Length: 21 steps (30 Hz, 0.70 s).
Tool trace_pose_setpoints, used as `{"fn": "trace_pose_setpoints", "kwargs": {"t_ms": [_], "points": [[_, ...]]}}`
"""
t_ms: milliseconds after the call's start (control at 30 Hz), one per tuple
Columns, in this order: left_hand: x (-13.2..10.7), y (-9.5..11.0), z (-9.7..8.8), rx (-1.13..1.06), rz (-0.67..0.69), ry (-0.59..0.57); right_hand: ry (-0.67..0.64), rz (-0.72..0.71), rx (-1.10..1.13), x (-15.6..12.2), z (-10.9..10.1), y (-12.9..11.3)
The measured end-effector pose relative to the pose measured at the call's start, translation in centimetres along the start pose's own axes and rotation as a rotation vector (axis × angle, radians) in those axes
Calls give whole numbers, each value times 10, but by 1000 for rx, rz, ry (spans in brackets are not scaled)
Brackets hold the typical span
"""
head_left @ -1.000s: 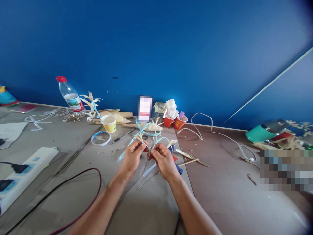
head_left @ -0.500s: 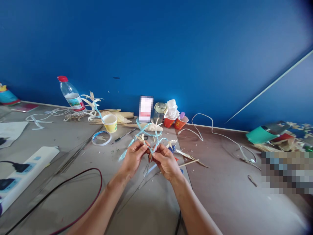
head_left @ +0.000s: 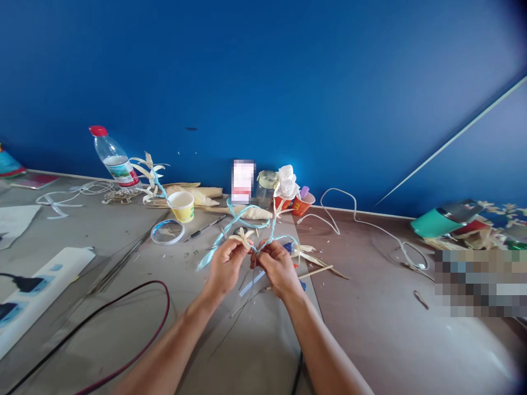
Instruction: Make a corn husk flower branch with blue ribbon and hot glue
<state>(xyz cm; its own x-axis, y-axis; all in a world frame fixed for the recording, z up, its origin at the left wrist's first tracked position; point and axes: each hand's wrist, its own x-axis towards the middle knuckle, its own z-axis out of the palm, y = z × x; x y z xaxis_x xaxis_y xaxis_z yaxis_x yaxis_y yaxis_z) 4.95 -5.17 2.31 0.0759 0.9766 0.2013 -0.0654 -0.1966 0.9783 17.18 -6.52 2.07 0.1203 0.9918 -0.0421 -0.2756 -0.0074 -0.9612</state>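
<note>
Both hands meet over the middle of the table and pinch one craft piece: a light blue wrapped stem (head_left: 242,216) with small cream husk flowers (head_left: 242,236). My left hand (head_left: 225,265) is closed on the stem just below a flower. My right hand (head_left: 277,267) is closed on the same stem a little to the right, where thin wires hang down. Blue ribbon ends loop up and trail off to the left. A glue gun (head_left: 293,258) lies on the table behind my right hand, mostly hidden.
A water bottle (head_left: 110,159), a yellow cup (head_left: 181,206), a tape ring (head_left: 167,231), red cups (head_left: 293,203), a jar (head_left: 267,186) and husks line the back. A power strip (head_left: 37,293) and dark cable (head_left: 123,307) lie left. White cord (head_left: 370,225) and a teal container (head_left: 436,222) sit right.
The stem has turned in my fingers: a flower now shows above my left hand and the blue loops sit lower. Both hands stayed in place, still pinching.
</note>
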Motion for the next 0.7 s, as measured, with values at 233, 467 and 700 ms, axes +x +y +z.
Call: {"fn": "trace_pose_setpoints", "kwargs": {"t_ms": [233, 467, 700], "points": [[4, -1, 0, -196, -167, -175, 9, -20, -63, 4, -4, 4], [5, -14, 5, -118, -147, -140, 45, -57, -321, 3, -8, 7], [5, -21, 7, -100, -190, -56, 67, -126, -396, 0, -8, 13]]}}
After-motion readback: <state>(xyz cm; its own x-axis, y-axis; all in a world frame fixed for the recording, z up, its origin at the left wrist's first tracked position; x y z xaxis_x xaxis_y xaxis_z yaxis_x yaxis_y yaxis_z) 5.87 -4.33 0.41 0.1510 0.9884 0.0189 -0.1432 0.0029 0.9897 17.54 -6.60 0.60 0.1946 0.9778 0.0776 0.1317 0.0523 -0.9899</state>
